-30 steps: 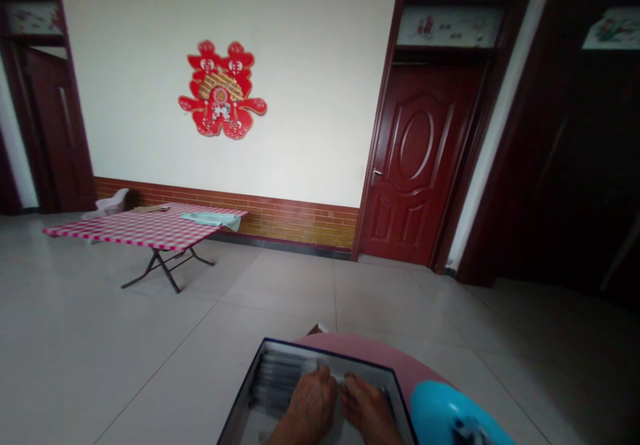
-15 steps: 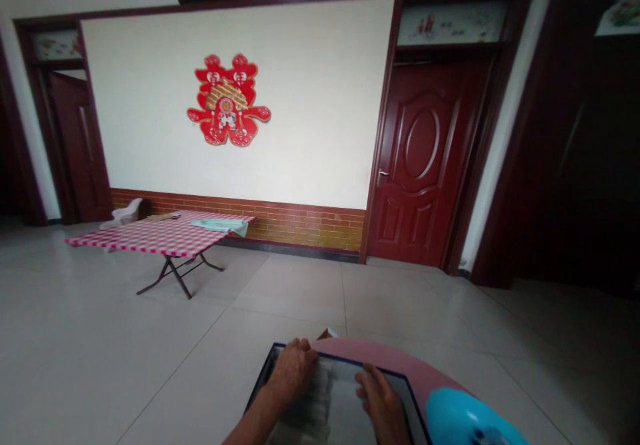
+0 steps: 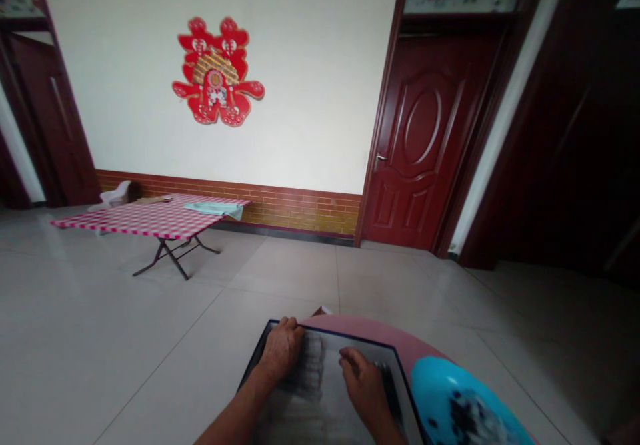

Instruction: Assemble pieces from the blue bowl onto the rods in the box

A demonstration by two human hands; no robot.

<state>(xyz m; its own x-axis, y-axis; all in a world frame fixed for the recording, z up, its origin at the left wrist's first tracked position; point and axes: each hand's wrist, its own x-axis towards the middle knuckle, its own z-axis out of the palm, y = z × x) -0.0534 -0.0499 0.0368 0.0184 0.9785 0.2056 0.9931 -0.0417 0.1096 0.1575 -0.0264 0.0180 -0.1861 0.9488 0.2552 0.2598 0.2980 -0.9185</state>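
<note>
A shallow tray (image 3: 333,418) with a dark blue rim lies in front of me on a round pink surface. My left hand (image 3: 283,352) is over its far left corner, fingers bent down and pressed together; their tips are hidden. Beside that hand, narrow translucent pieces (image 3: 311,368) lie in a row along the tray's left side, blurred. Over the right part of the tray is my right hand (image 3: 364,385), fingers curled with thumb and fingertips close together; anything between them is too small to make out. Dark strips (image 3: 390,386) lie along the tray's right side.
A bright blue basin (image 3: 425,382) with dark and whitish contents stands right of the tray, on the pink surface (image 3: 385,333). Further off are a folding table (image 3: 135,220) with a checked cover, a pale chair (image 3: 116,195) and a red door (image 3: 420,138).
The view has tilted down and shifted a little, showing more of the tray and basin. My right hand has moved slightly inward over the tray; my left stays at the far left corner.
</note>
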